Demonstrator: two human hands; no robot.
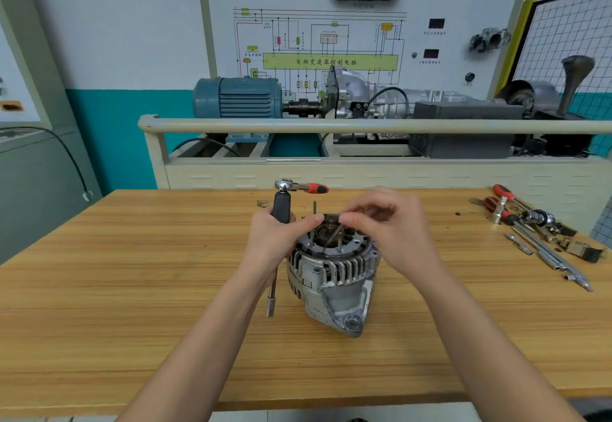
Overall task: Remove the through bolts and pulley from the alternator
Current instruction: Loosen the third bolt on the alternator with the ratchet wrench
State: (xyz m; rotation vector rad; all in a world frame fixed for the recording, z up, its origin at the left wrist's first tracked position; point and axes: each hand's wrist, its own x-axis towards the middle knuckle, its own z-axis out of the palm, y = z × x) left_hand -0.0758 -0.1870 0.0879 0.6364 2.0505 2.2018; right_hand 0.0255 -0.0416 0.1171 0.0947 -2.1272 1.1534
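An alternator [332,272] stands on a wooden tabletop [132,289] at the centre of the frame, its open end facing up and its mounting ear toward the lower edge. Several thin bolts [312,234] stick up out of its top, one of them leaning across the opening. The left hand [275,236] rests against the alternator's left side while its fingers are closed around the black handle of a nut driver [280,209], whose shaft runs down below the hand to a small socket near the tabletop. The right hand [387,226] hovers over the top right of the alternator, thumb and forefinger pinched together on the upper end of the leaning bolt. Just behind the hands, a ratchet [299,186] with an orange and black grip lies on the tabletop. At the right of the frame, well apart from the alternator, lies a scatter of screwdrivers, sockets and extension bars [536,232]. Behind the tabletop stands a training rig with a blue motor [238,96].
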